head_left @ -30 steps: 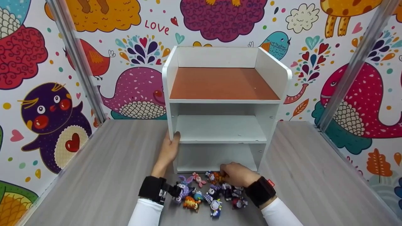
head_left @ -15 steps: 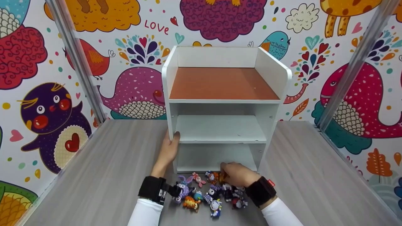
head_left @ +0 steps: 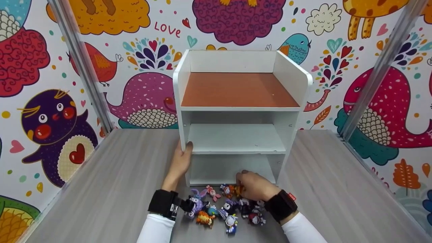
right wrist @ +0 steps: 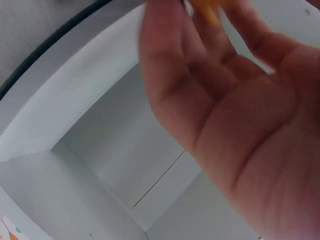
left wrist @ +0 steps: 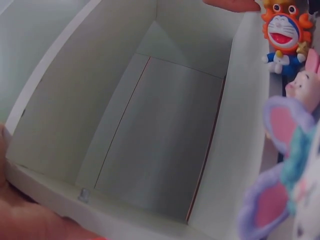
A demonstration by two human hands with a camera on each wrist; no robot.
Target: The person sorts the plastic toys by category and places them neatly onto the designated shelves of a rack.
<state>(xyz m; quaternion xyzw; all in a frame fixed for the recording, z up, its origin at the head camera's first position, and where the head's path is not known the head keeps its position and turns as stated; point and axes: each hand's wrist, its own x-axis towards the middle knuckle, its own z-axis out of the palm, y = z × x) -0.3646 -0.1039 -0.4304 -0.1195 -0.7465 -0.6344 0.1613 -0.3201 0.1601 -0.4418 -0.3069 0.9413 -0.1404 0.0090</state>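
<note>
My left hand [head_left: 181, 160] grips the left side panel of a white shelf unit [head_left: 237, 152], thumb on its front edge. In front of the lowest shelf, my right hand [head_left: 254, 185] pinches a small orange-yellow figurine [right wrist: 207, 7]; the fingers hide most of it. Close to its fingertips lies a figurine in an orange crab hood [left wrist: 284, 32]. Left of that is a pink figurine [head_left: 213, 193], then a purple long-eared rabbit figurine [head_left: 196, 204]. Nearer to me lie an orange tiger figurine [head_left: 205, 218] and a white-and-blue one [head_left: 231, 223].
The shelf unit has a brown top board [head_left: 239, 89] with raised sides and two white shelves below. It stands on a grey wood-grain tabletop [head_left: 135, 189]. Printed cartoon walls and metal posts [head_left: 81, 67] surround it. More dark figurines [head_left: 244, 206] lie below my right hand.
My right hand has risen slightly at the front of the lowest shelf, and more of the orange-yellow figurine shows beneath its fingers. My left hand keeps its grip on the side panel.
</note>
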